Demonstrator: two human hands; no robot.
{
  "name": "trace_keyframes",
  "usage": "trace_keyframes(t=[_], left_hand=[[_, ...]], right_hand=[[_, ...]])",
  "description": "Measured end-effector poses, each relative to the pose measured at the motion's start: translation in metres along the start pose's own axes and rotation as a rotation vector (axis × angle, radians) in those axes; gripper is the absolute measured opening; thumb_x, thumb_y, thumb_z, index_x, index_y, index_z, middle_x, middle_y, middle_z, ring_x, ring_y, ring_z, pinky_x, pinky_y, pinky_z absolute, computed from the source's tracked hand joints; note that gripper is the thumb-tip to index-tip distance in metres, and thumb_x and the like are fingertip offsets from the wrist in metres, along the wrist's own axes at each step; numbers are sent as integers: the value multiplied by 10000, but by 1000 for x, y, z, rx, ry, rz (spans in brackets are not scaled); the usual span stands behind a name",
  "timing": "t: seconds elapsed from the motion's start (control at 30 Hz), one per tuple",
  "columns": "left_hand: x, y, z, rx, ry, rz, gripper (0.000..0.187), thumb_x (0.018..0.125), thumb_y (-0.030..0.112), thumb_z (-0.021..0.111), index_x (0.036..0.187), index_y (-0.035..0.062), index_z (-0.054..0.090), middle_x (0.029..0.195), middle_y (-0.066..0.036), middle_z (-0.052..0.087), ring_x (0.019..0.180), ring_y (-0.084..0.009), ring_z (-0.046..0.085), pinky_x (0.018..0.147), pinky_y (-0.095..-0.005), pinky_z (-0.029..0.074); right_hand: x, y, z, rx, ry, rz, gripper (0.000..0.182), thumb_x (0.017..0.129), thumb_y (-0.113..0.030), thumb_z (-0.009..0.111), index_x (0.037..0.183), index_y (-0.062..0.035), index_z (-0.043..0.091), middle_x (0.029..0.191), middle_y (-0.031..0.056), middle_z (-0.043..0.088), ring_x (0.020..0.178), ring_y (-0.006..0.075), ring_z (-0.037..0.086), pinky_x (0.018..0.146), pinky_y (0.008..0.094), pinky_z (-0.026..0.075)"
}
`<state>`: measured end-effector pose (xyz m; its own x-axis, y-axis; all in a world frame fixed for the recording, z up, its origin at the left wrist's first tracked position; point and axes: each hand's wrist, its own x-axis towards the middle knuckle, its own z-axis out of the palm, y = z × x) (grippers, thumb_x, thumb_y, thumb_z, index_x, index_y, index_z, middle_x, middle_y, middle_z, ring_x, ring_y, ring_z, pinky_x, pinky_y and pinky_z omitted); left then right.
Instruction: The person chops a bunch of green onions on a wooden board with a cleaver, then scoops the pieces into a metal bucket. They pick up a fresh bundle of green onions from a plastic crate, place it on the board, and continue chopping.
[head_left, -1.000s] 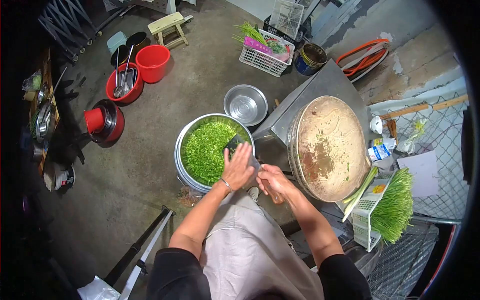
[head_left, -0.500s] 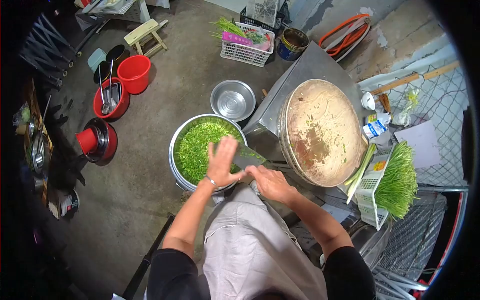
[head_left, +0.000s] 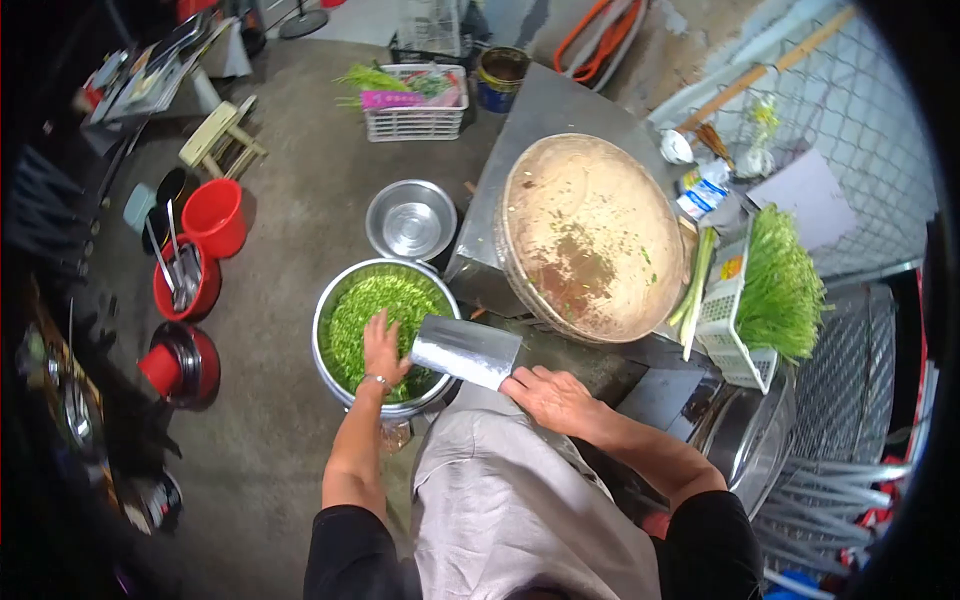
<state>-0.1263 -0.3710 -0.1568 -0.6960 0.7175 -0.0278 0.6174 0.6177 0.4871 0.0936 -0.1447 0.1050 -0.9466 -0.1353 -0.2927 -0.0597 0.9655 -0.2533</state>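
My right hand (head_left: 552, 398) is closed on the handle of a wide cleaver (head_left: 465, 351), whose blade points left over the rim of a metal pot (head_left: 320, 340). Chopped greens (head_left: 355, 315) fill the pot. Over these greens my left hand (head_left: 382, 350) rests with its fingers spread, touching the surface and holding nothing. To the right of the pot, a thick round chopping block (head_left: 590, 225) with green scraps on it stands on a metal table (head_left: 545, 100).
An empty metal basin (head_left: 411, 222) sits behind the pot. On the right, a white basket (head_left: 722, 310) holds long greens (head_left: 780, 285). Red buckets (head_left: 214, 218), a small wooden stool (head_left: 215, 138) and a white crate (head_left: 415, 122) stand on the floor.
My left hand has moved off the cleaver blade and down to the greens. The cleaver has swung out right, its flat side now showing. The view has shifted right.
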Motion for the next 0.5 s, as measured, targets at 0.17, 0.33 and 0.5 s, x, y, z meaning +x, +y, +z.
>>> trace_keyframes(t=[0.17,0.33,0.5], left_hand=[[25,-36,38,-249,-20,-419,336,860,208,748,1132,24,677,1275,-196,569,1284,-400,489,1118,-502,389],[-6,-14,41,290,-51,-264,328,852,165,754,1163,84,690,1325,-247,565,1240,-451,536,1103,-483,428],[26,-63,60,-13,222,-278,270,889,160,735,1143,65,737,1282,-279,627,1122,-357,640,948,-458,512]], right_hand=[[-49,1,-20,127,196,160,309,891,-69,593,1192,-131,561,1082,74,599,973,282,663,775,401,582],[-85,40,-25,175,436,293,326,863,-60,645,1161,-161,558,1121,62,598,1000,283,665,767,403,574],[-105,126,-24,177,506,586,358,837,-59,665,1144,-186,530,1131,70,594,1009,345,656,789,462,559]])
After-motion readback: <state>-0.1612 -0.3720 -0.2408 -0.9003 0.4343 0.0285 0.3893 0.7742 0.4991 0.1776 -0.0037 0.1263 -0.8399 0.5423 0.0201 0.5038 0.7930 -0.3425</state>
